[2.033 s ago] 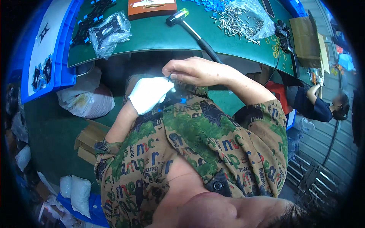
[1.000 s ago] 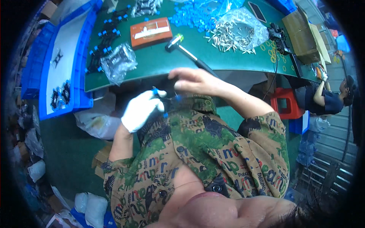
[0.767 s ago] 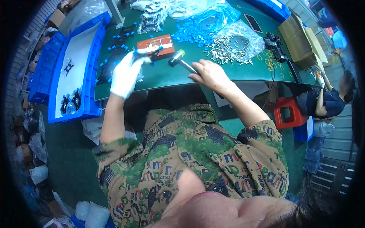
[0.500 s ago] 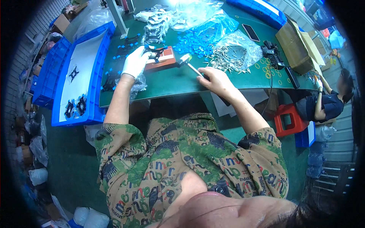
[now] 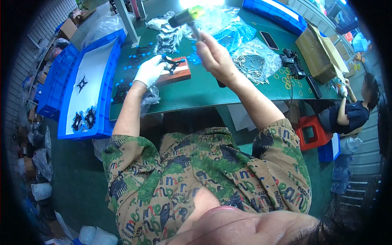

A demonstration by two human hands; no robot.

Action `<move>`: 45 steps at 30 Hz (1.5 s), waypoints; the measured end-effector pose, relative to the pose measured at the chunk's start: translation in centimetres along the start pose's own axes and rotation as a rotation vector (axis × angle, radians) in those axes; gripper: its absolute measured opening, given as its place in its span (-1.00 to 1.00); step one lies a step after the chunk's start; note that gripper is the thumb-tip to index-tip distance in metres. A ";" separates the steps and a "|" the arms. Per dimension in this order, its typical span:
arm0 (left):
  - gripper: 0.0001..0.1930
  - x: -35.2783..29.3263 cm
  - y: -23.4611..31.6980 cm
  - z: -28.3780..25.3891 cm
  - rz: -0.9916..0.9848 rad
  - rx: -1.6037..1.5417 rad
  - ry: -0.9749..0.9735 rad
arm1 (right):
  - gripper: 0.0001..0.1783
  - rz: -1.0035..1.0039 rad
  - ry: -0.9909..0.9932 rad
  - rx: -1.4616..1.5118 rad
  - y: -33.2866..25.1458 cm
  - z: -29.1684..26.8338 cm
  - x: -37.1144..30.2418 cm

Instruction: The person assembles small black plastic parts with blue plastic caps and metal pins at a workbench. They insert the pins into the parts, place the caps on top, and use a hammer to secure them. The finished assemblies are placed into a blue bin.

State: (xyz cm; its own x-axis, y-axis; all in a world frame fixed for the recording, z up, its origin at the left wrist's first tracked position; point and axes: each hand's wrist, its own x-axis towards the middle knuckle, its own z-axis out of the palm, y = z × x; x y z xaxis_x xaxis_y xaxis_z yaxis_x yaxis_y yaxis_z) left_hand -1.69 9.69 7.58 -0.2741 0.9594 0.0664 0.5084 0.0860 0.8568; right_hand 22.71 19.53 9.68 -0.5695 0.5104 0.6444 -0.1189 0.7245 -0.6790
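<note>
In bare right fingers (image 5: 206,50), a metal-shafted hammer (image 5: 186,17)

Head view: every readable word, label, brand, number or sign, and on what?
Patterned shirt: large multicoloured lettering, partly legible; wording not copied here.
Blue bin, upper right: faint side marking, too small to read.
Hammer: blurred, nothing legible.
Reddish block: nothing legible.
</note>
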 end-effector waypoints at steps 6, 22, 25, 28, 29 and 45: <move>-0.84 0.7 -1.4 0.1 -0.010 -0.084 -0.008 | -0.62 -0.007 -0.275 -0.349 3.3 -0.2 -0.9; -0.75 0.7 6.1 -2.5 -0.007 1.216 -0.199 | -0.55 0.238 -0.138 -0.241 3.1 -2.4 -6.9; -0.74 1.1 4.6 -2.4 0.246 1.415 -0.182 | -0.56 0.249 -0.120 -0.211 3.2 -2.1 -7.4; -0.68 1.8 3.2 -2.4 0.325 1.216 -0.043 | -0.57 0.238 -0.094 -0.184 3.3 -2.0 -7.6; -0.67 1.8 2.5 -2.1 0.275 1.100 0.043 | -0.57 0.249 -0.099 -0.171 3.1 -2.0 -7.6; -0.72 0.9 -0.8 1.1 0.282 1.011 0.205 | -0.59 -0.109 -0.004 -0.267 2.3 -0.6 -0.8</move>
State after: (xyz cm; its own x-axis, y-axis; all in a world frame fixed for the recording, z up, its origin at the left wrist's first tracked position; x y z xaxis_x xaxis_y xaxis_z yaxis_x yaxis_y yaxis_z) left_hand -1.43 10.74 6.40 -0.1245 0.9241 0.3612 0.9899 0.1407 -0.0186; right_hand 23.38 21.06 7.87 -0.5685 0.4210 0.7069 0.0379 0.8717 -0.4887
